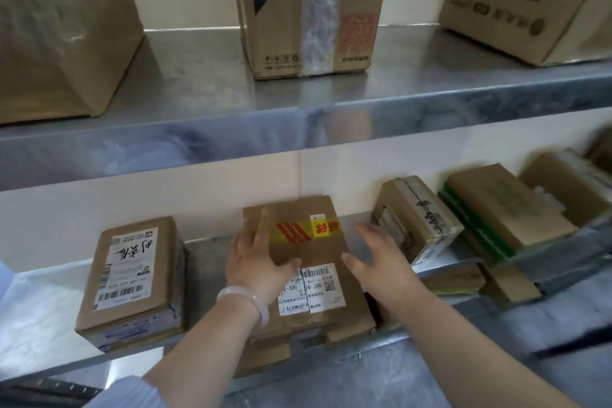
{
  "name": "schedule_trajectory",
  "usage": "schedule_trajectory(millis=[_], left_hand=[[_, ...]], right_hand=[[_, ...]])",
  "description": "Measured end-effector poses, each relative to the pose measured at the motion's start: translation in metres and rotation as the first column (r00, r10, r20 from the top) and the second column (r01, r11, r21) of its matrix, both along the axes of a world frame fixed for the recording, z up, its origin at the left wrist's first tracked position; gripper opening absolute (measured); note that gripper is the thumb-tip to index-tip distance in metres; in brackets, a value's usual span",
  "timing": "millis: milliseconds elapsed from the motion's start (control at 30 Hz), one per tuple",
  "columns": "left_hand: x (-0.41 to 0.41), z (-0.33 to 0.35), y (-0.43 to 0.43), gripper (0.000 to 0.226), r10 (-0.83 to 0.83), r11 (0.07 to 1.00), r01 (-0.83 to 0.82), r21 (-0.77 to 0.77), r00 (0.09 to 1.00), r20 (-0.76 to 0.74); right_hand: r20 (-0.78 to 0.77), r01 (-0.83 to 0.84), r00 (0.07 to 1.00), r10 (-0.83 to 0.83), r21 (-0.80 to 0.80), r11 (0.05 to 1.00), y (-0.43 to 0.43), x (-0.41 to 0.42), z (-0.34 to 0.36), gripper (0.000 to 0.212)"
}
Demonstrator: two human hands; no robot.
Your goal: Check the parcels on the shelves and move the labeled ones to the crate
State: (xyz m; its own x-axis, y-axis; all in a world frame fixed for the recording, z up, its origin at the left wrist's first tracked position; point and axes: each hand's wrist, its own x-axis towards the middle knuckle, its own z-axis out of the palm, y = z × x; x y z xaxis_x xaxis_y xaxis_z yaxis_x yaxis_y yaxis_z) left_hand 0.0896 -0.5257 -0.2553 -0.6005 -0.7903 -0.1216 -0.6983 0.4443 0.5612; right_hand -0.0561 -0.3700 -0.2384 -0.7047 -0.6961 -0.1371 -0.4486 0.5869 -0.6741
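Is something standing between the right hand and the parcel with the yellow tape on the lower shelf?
Nothing visible does. The right hand is open at the right edge of the parcel, with no object between. The left hand rests on its top. The small box stands beyond the right hand.

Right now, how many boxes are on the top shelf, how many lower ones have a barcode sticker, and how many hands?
Top-shelf boxes: 3
Lower-shelf boxes with a clear barcode label: 2
Hands: 2, left hand and right hand
Total: 7
The blurry boxes at the lower right are left out.
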Motion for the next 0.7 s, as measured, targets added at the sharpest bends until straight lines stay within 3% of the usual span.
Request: schedule_trajectory(millis=[133, 333, 433, 567, 700], left_hand=[[-0.038, 0.018, 0.022, 0.084, -0.243, 0.957, 0.233, -0.175, 0.969, -0.036], [-0.098, 0.030, 0.076, 0.074, -0.407, 0.909, 0.404, -0.098, 0.913, -0.013], [-0.133, 0.027, 0.093, 0.071, -0.383, 0.923, 0.380, -0.066, 0.923, -0.030], [-0.180, 0.016, 0.119, 0.074, -0.265, 0.955, 0.278, 0.105, 0.956, -0.125], [-0.213, 0.007, 0.142, 0.071, -0.138, 0.974, 0.161, 0.162, 0.980, -0.146]], right_hand=[[-0.098, 0.061, 0.993, -0.068, -0.074, 0.995, 0.023, -0.013, 0.004, 0.062], [-0.151, 0.088, 0.983, -0.107, -0.128, 0.988, 0.053, -0.063, 0.011, 0.062], [-0.149, 0.092, 0.983, -0.110, -0.122, 0.988, 0.066, -0.101, 0.014, 0.061], [-0.139, -0.024, 0.990, 0.012, -0.085, 0.996, 0.086, -0.150, 0.013, 0.059], [0.046, -0.049, 0.998, 0.049, -0.022, 0.999, 0.096, -0.189, -0.001, 0.065]])
